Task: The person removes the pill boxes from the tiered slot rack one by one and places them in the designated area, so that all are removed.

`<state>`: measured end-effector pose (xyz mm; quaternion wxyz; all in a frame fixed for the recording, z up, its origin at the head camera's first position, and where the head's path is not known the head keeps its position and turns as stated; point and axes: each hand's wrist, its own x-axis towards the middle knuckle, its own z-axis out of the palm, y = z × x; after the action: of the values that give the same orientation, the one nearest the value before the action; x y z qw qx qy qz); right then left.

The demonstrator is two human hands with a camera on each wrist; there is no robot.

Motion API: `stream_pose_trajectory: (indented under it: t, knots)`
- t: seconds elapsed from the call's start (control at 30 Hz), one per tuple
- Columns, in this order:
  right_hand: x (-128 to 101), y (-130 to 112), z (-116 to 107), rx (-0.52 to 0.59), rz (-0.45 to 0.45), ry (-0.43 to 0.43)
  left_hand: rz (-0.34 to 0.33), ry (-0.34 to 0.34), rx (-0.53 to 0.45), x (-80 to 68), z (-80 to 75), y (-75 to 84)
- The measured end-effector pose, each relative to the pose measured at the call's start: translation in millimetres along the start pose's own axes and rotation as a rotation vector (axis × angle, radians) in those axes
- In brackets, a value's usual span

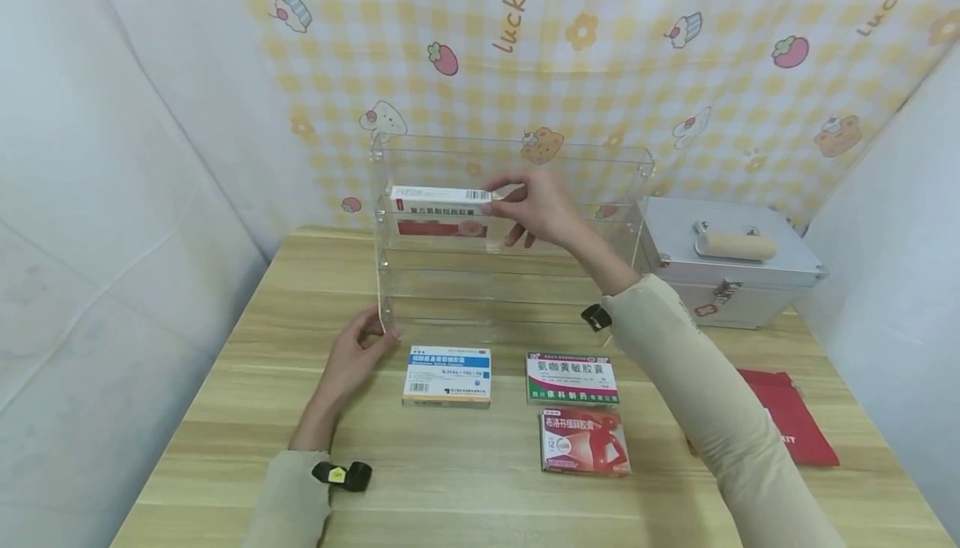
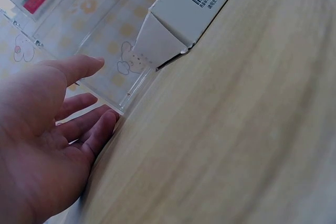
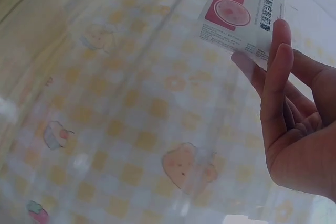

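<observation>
My right hand (image 1: 542,205) pinches the right end of a white and red capsule box (image 1: 438,198) between thumb and fingers. That box stands upright at an upper tier of a clear acrylic rack (image 1: 510,146), its lower part seen through clear plastic. In the right wrist view the thumb and fingertips are at the end of the capsule box (image 3: 236,11). My left hand (image 1: 358,352) is at the rack's lower left corner, thumb across the front edge and loosely bent fingers along the outside. Close by lies a blue and white capsule box (image 1: 447,375).
A green, white and purple medicine box (image 1: 572,379) and a red medicine box (image 1: 585,442) lie on the wooden table (image 1: 420,481), right of centre. Behind my right arm stands a silver case (image 1: 731,281). A red pouch (image 1: 798,423) lies at the right.
</observation>
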<state>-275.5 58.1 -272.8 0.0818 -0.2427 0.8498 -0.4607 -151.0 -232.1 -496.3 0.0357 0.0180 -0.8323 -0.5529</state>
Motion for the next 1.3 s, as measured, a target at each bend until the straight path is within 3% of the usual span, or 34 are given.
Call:
stream_pose_trajectory:
  t: [0.17,0.3,0.43,0.57,0.67,0.77,1.03,1.3]
  knots:
    - [-4.6,-19.7,-12.2,-0.023,-0.079,0.077,-0.022,-0.019,-0.008,-6.9,-3.1,16.6]
    - [-7.3,-30.6,-16.5,-0.073,-0.057,0.09,-0.016,-0.02,-0.01,-12.7,-5.6,28.5]
    - [-10.0,-32.9,-15.9,-0.074,-0.045,0.085,0.0,-0.012,-0.007,-10.0,-2.9,16.9]
    - [-18.8,-34.9,-18.1,-0.076,-0.143,0.115,0.009,-0.007,0.013,-3.4,0.7,-1.4]
    - [-30.0,-37.9,-21.2,-0.073,-0.217,0.116,0.018,-0.01,0.011,-0.1,1.0,-6.1]
    - [-43.1,-39.3,-21.8,-0.061,-0.223,0.06,0.028,-0.015,0.014,1.8,0.3,-5.3]
    - [-69.6,-25.4,-6.1,0.009,-0.122,-0.2,0.015,-0.018,0.005,2.1,-1.0,-1.2]
    - [-82.8,-13.0,5.9,0.019,-0.121,-0.257,-0.017,-0.028,-0.036,0.2,0.0,0.5]
